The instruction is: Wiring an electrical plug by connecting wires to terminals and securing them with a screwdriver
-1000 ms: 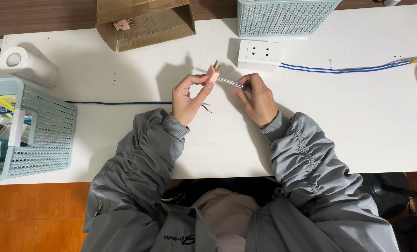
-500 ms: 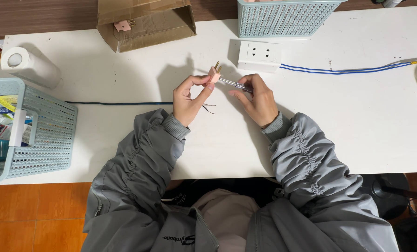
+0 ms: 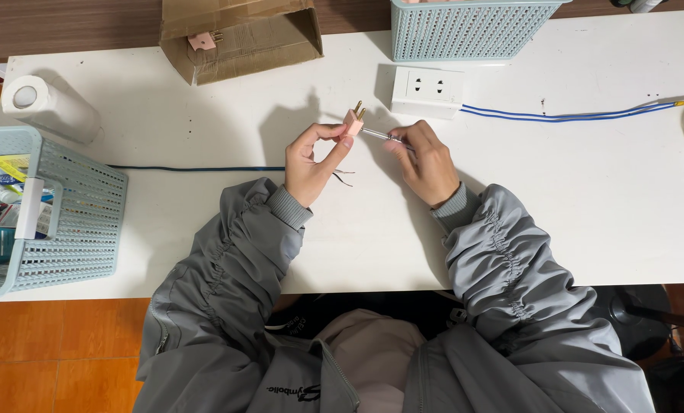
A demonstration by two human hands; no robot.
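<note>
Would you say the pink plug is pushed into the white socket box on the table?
No, the pink plug is held up in the left hand, prongs free, apart from the white socket box.

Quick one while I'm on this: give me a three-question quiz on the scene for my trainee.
1. True or false: the left hand pinches a pink two-pin plug.
2. What does the right hand hold to the plug? A) pliers B) a screwdriver C) a knife
3. Which white item lies on the table just beyond the hands?

Key: 1 true. 2 B. 3 the socket block.
</note>
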